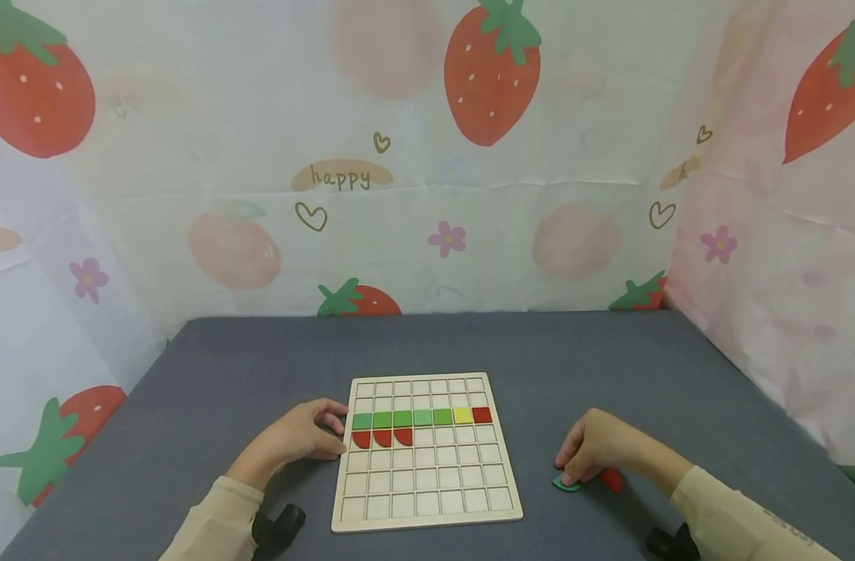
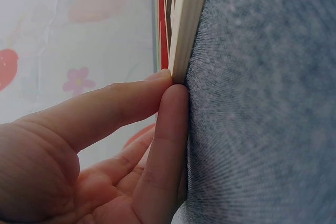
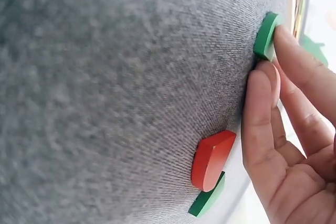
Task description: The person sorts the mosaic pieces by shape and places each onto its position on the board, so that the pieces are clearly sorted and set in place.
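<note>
A pale wooden grid board [image 1: 427,524] lies flat on the table. One row holds a line of square tiles, several green ones [image 1: 402,419], a yellow one [image 1: 463,415] and a red one [image 1: 482,414]. Below their left end sit three red quarter-round tiles [image 1: 382,439]. My left hand [image 1: 294,436] rests its fingertips against the board's left edge. To the right of the board, my right hand [image 1: 595,448] pinches a rounded green tile [image 3: 266,38] low at the cloth. Behind those fingers are a loose red tile [image 3: 212,158] and another green tile [image 3: 209,198], partly hidden by the red one.
Grey cloth covers the table [image 1: 273,351]. A pale strawberry-print curtain [image 1: 427,257] stands along the back and both sides. Dark wrist-worn devices [image 1: 280,531] show below both hands.
</note>
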The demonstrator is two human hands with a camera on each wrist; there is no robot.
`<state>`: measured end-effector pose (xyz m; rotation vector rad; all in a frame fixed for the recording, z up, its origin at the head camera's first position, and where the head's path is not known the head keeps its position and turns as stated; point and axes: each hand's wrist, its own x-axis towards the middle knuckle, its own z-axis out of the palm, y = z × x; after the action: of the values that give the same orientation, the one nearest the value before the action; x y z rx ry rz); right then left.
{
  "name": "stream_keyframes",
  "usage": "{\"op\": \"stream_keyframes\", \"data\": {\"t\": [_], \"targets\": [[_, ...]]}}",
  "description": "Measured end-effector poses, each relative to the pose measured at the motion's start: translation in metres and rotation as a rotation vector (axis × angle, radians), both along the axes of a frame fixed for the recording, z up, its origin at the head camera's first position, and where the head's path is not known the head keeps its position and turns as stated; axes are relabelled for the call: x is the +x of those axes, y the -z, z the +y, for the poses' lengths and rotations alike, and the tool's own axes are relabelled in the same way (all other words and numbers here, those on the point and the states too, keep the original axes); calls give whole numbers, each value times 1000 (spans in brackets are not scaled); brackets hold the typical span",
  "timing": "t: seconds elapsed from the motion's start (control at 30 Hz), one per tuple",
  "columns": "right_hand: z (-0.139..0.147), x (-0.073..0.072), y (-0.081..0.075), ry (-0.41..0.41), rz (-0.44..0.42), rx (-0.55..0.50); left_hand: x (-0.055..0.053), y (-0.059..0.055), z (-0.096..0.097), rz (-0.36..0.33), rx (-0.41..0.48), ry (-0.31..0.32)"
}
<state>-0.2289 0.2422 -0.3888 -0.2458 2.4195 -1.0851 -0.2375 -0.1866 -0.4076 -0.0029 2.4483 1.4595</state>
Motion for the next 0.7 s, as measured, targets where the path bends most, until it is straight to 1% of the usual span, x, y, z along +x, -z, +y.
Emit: {"op": "stream_keyframes", "data": {"t": [0.2,0.33,0.47,0.63,0.7], "targets": [[-1,3,0,-14,40,72,-1,2,0,8,-11,-5],[-1,5,-2,6,43,88,-3,3,0,5,-10,-1],[-1,8,-2,22,43,84,-3,3,0,0,-7,-1],[0,10,-2,-12,51,53,-2,2,0,3,-10,-5],[0,10,-2,-14,43,40,-1,2,0,6,-12,-5]]}}
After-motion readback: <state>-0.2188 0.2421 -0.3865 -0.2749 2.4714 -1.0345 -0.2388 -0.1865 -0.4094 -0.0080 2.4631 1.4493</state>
